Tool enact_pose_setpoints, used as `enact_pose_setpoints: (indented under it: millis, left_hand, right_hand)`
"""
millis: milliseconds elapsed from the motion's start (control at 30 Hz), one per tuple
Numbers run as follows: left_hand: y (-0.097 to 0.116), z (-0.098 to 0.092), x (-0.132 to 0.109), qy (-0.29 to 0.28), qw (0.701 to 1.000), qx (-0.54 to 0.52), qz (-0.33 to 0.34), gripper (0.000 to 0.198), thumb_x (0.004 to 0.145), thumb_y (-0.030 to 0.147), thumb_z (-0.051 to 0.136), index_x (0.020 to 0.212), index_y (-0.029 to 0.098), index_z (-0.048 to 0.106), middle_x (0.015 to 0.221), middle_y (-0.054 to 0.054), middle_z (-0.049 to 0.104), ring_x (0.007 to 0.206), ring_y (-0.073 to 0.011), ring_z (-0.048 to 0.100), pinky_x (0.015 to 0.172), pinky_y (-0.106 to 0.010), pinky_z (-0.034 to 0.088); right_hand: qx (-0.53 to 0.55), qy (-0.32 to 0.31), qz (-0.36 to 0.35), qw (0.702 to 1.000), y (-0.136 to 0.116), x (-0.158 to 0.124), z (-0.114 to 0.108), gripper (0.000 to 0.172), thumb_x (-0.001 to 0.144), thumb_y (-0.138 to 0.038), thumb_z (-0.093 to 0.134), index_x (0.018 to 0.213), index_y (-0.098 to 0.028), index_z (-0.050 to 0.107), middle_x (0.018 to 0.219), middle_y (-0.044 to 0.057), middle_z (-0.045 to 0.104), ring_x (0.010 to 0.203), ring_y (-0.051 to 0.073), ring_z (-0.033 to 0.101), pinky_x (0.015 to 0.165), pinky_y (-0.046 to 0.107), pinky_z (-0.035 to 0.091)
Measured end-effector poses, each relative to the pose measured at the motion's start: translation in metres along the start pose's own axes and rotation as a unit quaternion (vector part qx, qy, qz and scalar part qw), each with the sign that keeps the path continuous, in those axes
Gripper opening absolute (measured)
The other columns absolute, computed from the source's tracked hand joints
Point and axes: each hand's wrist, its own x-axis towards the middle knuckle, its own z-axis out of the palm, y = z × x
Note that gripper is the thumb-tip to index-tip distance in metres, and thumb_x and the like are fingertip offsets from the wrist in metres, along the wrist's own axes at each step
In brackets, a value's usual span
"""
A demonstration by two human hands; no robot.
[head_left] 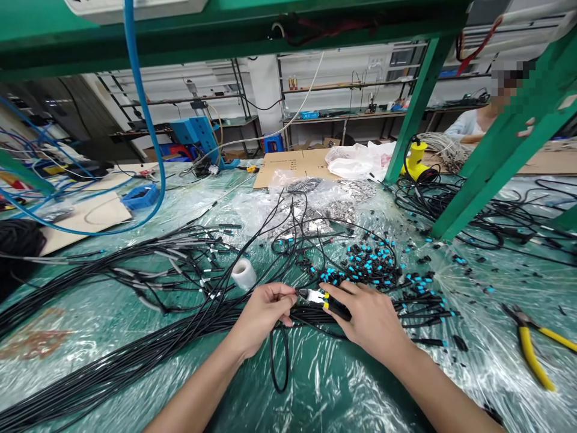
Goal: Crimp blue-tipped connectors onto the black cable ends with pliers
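In the middle of the bench my left hand [265,310] pinches a thin black cable [280,376], part of which hangs in a loop below my fingers. My right hand [369,319] is wrapped round small pliers [322,297] with black and yellow handles. Their dark jaws point left and meet the cable end at my left fingertips; whether they bite on it cannot be made out. Beneath both hands runs a long bundle of black cables [180,343]. Just behind my right hand lies a heap of small black parts with blue tips [372,258].
A white roll [243,274] stands left of my hands. Yellow-handled cutters [529,343] lie at the right. Farther back are bagged metal parts [311,219], cardboard [288,165] and a green post [419,114]. A blue hose [143,108] hangs at left. Another person [478,120] sits beyond.
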Motion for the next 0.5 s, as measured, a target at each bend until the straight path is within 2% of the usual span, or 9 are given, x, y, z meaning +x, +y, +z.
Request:
enact_pose_setpoints:
  millis: [167, 333, 500]
  left_hand:
    - [0.0053, 0.0016, -0.0019, 0.006, 1.000, -0.001, 0.020, 0.017, 0.073, 0.028, 0.067, 0.066, 0.013, 0.064, 0.057, 0.004, 0.055, 0.047, -0.0081, 0.054, 0.050, -0.019, 0.044]
    - [0.0031, 0.0005, -0.0015, 0.010, 1.000, 0.010, 0.022, 0.017, 0.072, 0.028, 0.067, 0.081, 0.013, 0.069, 0.055, 0.004, 0.056, 0.047, -0.0090, 0.054, 0.052, -0.021, 0.042]
    - [0.0003, 0.0004, -0.0007, 0.008, 0.999, 0.039, 0.021, 0.018, 0.071, 0.026, 0.067, 0.082, 0.012, 0.068, 0.062, 0.002, 0.061, 0.048, -0.0087, 0.054, 0.053, -0.021, 0.042]
  right_hand:
    - [0.054, -0.007, 0.011, 0.998, -0.0068, -0.0027, 0.0025, 0.034, 0.093, -0.043, 0.053, 0.127, -0.037, 0.054, 0.091, -0.002, 0.065, 0.070, 0.015, 0.063, 0.057, 0.025, 0.042]
    - [0.003, 0.048, -0.002, 0.999, -0.0046, -0.0004, 0.0036, 0.047, 0.088, -0.039, 0.061, 0.133, -0.032, 0.051, 0.103, 0.005, 0.062, 0.091, 0.025, 0.057, 0.079, 0.040, 0.046]
    - [-0.013, 0.069, -0.008, 0.997, -0.0022, 0.0002, 0.0041, 0.051, 0.086, -0.034, 0.064, 0.135, -0.031, 0.050, 0.108, 0.007, 0.059, 0.096, 0.026, 0.052, 0.086, 0.043, 0.043]
